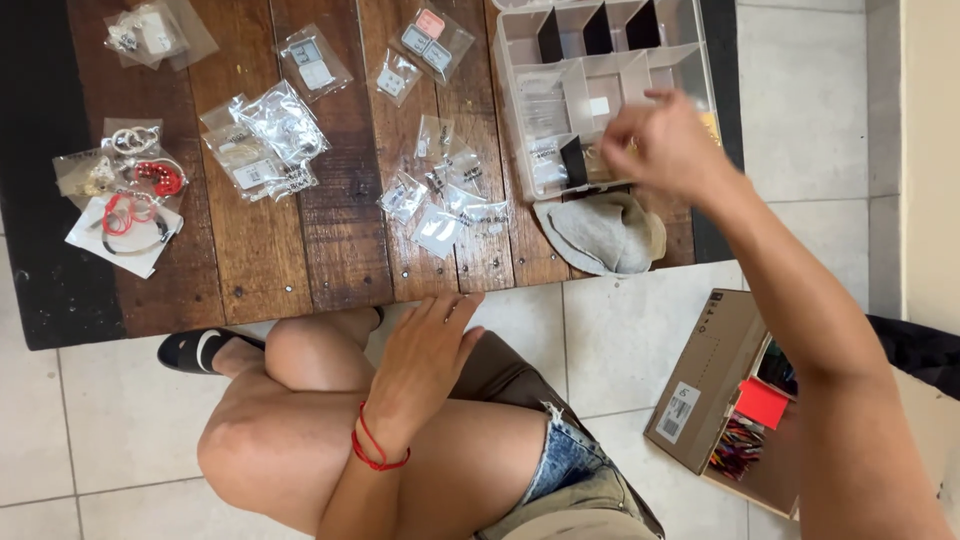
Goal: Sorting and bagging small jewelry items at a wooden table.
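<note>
Overhead, the head camera looks down on a dark plank table (300,250) strewn with small clear bags. The right hand (665,145) reaches over the near corner of a clear plastic compartment box (600,75) with black dividers; its fingers are curled together, but motion blur hides whether they pinch anything. Just below the box, touching its near edge, lies a grey cloth cap (605,235).

The left hand (425,355) rests loosely spread and empty on the person's bare knee, fingertips near the table edge, with a red string bracelet (375,450) at the wrist.

A cluster of small clear zip bags (445,195) with white label squares lies left of the box. Farther left is a heap of crinkled clear bags (265,140) carrying white rectangular tags. Toward the far edge, a bag (432,35) holds one pink card and two grey ones. At the left end, red rings (135,205) and red beads sit on white cards.

On the tiled floor at right stands an open cardboard box (715,385) with a white sticker on its flap and a red card inside.
</note>
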